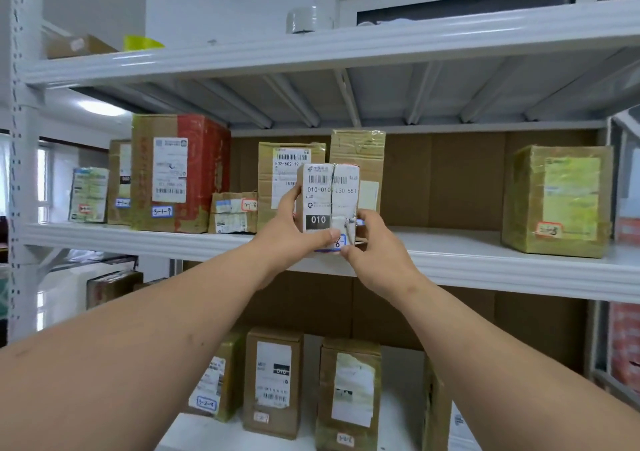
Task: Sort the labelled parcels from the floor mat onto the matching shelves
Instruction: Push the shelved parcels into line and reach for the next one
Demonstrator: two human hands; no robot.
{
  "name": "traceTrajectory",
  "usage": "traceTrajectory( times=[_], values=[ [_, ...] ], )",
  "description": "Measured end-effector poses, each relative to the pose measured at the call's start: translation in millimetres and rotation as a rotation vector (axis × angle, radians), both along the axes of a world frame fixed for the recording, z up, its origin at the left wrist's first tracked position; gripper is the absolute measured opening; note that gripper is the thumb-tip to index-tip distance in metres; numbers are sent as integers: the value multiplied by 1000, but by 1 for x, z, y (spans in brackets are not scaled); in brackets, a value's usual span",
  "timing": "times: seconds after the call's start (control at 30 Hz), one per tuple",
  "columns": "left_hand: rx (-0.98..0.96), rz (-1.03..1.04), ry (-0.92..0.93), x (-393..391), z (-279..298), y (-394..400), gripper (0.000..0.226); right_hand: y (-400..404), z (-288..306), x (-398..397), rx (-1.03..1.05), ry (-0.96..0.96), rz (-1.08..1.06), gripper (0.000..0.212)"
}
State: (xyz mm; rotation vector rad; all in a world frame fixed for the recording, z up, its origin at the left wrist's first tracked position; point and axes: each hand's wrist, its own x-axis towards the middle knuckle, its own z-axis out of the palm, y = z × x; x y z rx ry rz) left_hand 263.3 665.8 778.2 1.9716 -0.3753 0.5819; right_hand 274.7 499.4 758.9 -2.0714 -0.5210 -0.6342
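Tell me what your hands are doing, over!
Left hand and right hand both grip the small parcel at the middle shelf edge. Brown boxes right behind it.

A grey roll of tape [300, 20] stands on the top shelf board. To its left lies a yellow-green object [141, 42]. Below and further left of the roll, a round ceiling light [101, 108] glows.

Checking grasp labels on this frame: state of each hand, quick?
Left hand: grips the white-labelled parcel on its left side.
Right hand: pinches the same parcel at its lower right corner.
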Motion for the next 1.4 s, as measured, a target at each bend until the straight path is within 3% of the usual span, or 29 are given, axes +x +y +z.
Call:
traceTrajectory(
  times=[0.33, 0.47, 0.6, 0.83, 1.0, 1.2, 1.4],
  values=[
    [-13, -94, -32, 31, -3, 19, 100, 17, 3, 13, -7, -26, -14, 59],
    [-27, -26, -50, 36, -8, 25, 109, 21, 4, 15, -56, -25, -12, 57],
    [89, 148, -122, 36, -8, 21, 120, 25, 4, 19, -47, -32, -40, 46],
    [233, 275, -183, 44, -14, 24, 77, 32, 6, 27, -40, -55, -120, 38],
    [334, 375, -242, 40, -19, 24, 105, 34, 5, 30, -73, -41, -134, 44],
    [506, 426, -347, 34, -12, 22, 114, 31, 4, 34, -125, -82, -146, 43],
    [546, 502, -288, 32, -2, 15, 117, 27, 9, 35, -165, -128, -166, 40]
  ],
)
